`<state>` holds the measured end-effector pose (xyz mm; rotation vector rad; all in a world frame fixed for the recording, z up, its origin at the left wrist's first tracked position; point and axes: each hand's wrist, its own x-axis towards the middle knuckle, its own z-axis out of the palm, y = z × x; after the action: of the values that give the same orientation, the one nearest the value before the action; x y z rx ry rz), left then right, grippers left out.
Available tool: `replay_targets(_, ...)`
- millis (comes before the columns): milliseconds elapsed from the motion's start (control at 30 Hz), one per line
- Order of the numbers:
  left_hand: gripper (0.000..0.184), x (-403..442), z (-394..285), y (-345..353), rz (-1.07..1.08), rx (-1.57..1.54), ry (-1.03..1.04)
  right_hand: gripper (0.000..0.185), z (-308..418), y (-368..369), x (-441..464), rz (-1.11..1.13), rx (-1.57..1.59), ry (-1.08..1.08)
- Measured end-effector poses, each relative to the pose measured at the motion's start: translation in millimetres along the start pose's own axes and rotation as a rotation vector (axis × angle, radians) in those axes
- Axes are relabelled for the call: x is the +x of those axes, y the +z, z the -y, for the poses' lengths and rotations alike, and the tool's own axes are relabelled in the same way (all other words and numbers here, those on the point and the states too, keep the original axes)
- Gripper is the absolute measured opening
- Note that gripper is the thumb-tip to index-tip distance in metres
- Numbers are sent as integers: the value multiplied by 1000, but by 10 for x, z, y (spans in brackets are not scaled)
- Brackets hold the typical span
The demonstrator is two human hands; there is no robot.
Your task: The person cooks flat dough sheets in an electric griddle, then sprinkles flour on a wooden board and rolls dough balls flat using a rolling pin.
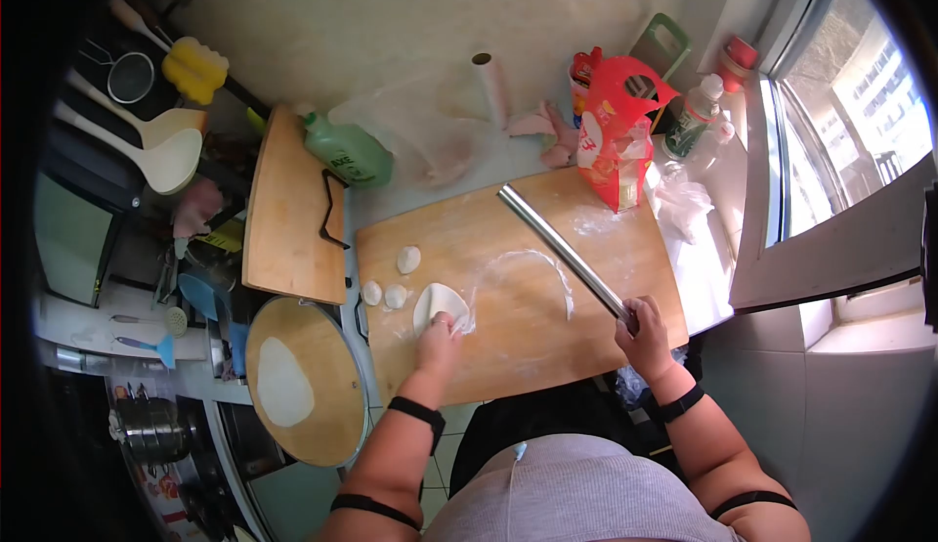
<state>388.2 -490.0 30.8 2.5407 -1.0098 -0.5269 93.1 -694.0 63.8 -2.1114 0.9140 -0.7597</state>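
Observation:
My right hand [645, 338] is closed round the near end of a long metal rolling pin [562, 247]. The pin slants up and to the left above the wooden board [528, 351], and I cannot tell whether it touches the wood. At the board's left part, a flattened dough piece [437, 300] has its near edge gripped by my left hand [439, 343]; the fingertips are partly hidden. Three small dough balls [408, 260] sit just beyond and to the left of it. A curved trail of flour [526, 257] marks the middle of the board.
Left of the board, a rolled-out dough sheet [284, 386] lies on a round wooden board [337, 400]. An upright cutting board [285, 224] stands behind that. Along the back are a green bottle [349, 154] and a red plastic bag [616, 136]. An open window [831, 102] is at right.

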Motion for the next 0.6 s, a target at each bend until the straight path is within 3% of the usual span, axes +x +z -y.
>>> replay_targets(167, 17, 341, -542, 317, -85, -41, -25, 30, 23, -112, -57, -14, -30, 15)
replay_targets(300, 17, 838, -1080, 459, 34, -30, 3, 29, -5, -205, -186, -2, -31, 116)
replay_targets(367, 20, 900, -1389, 595, 61, -29, 146, 29, -11, -258, -253, -4, -50, 145)
replay_targets(467, 22, 781, -1853, 782, 242, -36, 155, 29, -16, -344, -342, -29, -91, 147)
replay_targets(533, 19, 568, -1871, 1033, 209, -5, 437, 30, -44, -380, -400, -54, -115, 121)
replay_targets(600, 18, 339, -1800, 1041, 306, 52, 511, 30, -96, -391, -445, -86, -83, 144)
